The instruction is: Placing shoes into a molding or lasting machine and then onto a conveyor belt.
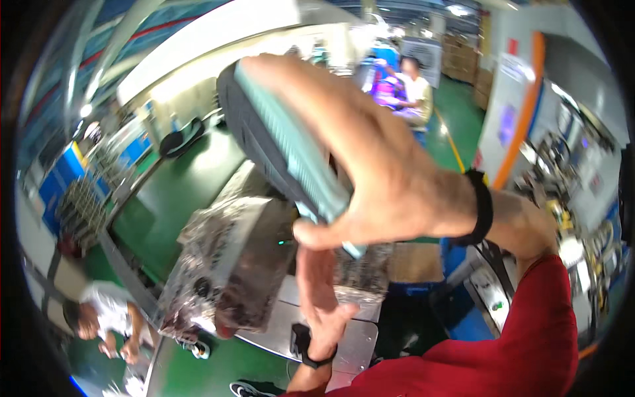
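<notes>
Close in front of me, my right hand (390, 169) grips a shoe sole (291, 149) with a black tread and a ribbed teal side. Its fingers stretch over the far end and its thumb presses near the lower end. The sole stands tilted, black face toward the left. Below it, my left hand (322, 301) reaches up with its fingers straight and its thumb apart, no object visible in it. Its fingertips pass behind my right thumb, so I cannot tell whether they touch the sole. A dark wristband circles each wrist.
A green conveyor belt (155, 221) runs at the left, carrying another dark sole (182, 139) near a white hood (198, 49). Crumpled film covers a box-shaped thing (228, 264) ahead. One person (109, 321) sits lower left, another (415, 96) farther back. An orange-edged machine (522, 112) stands right.
</notes>
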The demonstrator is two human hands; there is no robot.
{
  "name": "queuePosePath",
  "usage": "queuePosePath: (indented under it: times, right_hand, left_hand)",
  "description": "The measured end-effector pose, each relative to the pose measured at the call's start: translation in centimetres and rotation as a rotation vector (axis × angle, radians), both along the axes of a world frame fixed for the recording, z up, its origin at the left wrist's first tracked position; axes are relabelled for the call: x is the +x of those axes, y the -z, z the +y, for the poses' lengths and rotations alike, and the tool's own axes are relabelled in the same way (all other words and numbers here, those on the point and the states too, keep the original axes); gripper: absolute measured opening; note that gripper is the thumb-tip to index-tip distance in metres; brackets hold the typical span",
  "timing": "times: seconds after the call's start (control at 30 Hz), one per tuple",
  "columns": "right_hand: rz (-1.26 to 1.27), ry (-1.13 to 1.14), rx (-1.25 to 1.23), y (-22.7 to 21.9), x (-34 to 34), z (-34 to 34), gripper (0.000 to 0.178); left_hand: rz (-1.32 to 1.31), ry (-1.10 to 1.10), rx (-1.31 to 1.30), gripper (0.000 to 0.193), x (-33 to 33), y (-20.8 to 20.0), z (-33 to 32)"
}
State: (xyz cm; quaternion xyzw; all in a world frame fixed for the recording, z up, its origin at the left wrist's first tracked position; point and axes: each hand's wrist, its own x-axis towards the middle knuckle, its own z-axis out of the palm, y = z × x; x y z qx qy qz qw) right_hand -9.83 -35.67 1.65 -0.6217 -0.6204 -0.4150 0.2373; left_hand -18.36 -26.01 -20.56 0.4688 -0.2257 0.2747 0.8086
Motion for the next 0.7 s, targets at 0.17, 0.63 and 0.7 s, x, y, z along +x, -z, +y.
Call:
queuePosePath:
  times: [0.17, 0.63, 0.7]
  right_hand:
    - [0.234, 0.547, -0.080, 4.9, -3.4, -13.5, 0.102]
    - [1.092, 0.553, 1.362, 27.9, -21.3, -50.3, 0.065]
    - [1.072, 0.533, 1.482, 29.5, -25.5, -54.7, 0.065]
  left_hand:
    - [0.138, -0.044, 0.107, 0.094, 2.9, -2.1, -11.9]
    - [0.500, 0.973, 0.263, 0.053, -4.2, 4.8, -47.5]
    - [0.480, 1.035, 0.474, 0.040, -7.1, 5.1, -52.3]
